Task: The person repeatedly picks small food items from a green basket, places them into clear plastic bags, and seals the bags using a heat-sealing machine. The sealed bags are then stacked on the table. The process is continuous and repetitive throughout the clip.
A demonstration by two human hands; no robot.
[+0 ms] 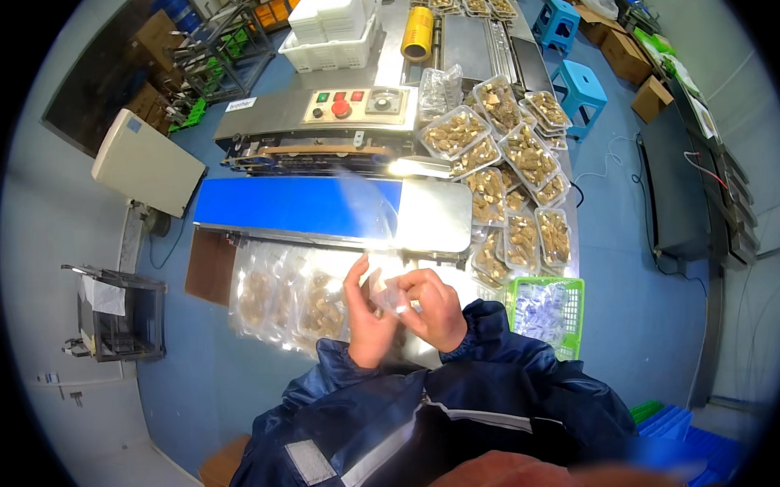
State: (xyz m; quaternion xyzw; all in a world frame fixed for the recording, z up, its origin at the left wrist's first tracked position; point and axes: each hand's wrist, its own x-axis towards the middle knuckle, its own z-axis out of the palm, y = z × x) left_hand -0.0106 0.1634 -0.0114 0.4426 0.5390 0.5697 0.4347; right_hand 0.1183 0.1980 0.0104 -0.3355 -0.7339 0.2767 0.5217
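Observation:
Both my hands are raised close together in front of my chest, over the near edge of a steel work table (445,220). My left hand (364,317) and my right hand (433,306) pinch a small clear plastic bag (386,291) between their fingers. The bag looks thin and crumpled; what is inside it I cannot tell. Just beyond my hands runs a blue conveyor belt (294,206) of a sealing machine with a control panel (359,105). Sealed clear bags of brown pieces (293,303) lie to the left of my left hand.
Several clear trays of brown pieces (512,166) crowd the table's right side. A green basket of small white sachets (547,311) stands right of my right hand. A white crate of stacked trays (331,27), a yellow film roll (417,32), blue stools (578,91) and cardboard boxes (628,50) lie farther off.

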